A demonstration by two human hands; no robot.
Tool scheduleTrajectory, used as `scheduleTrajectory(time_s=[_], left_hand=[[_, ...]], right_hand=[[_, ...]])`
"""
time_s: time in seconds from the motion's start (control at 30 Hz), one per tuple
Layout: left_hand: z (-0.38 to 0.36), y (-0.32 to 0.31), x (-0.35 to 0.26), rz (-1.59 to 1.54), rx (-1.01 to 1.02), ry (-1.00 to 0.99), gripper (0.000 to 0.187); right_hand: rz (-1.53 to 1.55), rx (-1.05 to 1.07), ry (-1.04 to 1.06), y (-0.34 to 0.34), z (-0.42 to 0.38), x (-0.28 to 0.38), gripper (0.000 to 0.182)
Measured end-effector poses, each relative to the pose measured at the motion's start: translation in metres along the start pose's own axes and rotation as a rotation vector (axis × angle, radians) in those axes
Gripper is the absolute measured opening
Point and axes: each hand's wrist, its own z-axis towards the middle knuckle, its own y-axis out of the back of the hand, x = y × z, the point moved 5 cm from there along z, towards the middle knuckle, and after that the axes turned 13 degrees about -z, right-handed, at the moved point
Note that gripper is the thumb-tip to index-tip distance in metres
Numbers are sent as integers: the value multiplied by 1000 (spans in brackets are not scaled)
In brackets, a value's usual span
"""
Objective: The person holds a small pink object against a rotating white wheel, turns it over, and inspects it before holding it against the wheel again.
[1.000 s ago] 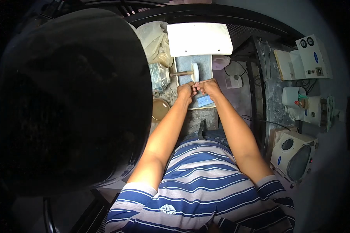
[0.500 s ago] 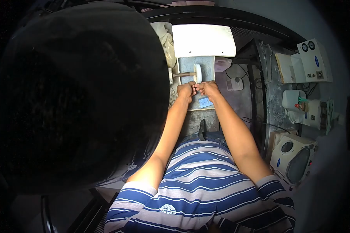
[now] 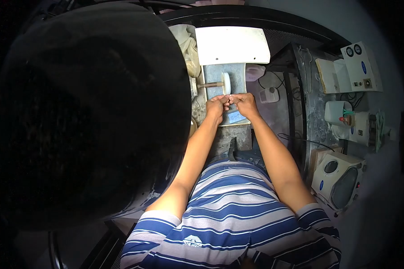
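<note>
A white polishing wheel (image 3: 227,84) sits on the end of a brown metal shaft (image 3: 211,84) that comes in from the left. Right at the wheel's lower edge, the fingertips of my left hand (image 3: 216,107) and my right hand (image 3: 246,106) meet. Both hands are closed in a pinch, thumbs and fingers bent towards each other. Whatever lies between them is too small and too covered by the fingers to make out. Just below the hands, a blue printed label (image 3: 235,117) lies on the grey tray (image 3: 215,71) under the wheel.
A white hood (image 3: 231,45) stands behind the wheel, with a crumpled plastic bag (image 3: 190,54) to its left. A large black shape (image 3: 90,112) blocks the left side. A pink container (image 3: 254,73) and a bench with machines (image 3: 338,184) are on the right.
My right hand has turned slightly, its wrist a little further right and its fingers more bent. My left hand stays pinched by the wheel. The whole view has shifted a little.
</note>
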Motion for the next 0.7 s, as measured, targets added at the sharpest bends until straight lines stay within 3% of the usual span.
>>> scheduleTrajectory(time_s=[0.17,0.43,0.7], left_hand=[[-4,-4,-2,-16,-5,4,7],[8,2,0,-5,-55,27,5],[6,2,-3,2,-53,-9,5]], right_hand=[[14,-43,30,-2,1,-7,18],[101,-29,-209,-7,1,-5,19],[168,-9,-217,-11,0,-6,21]])
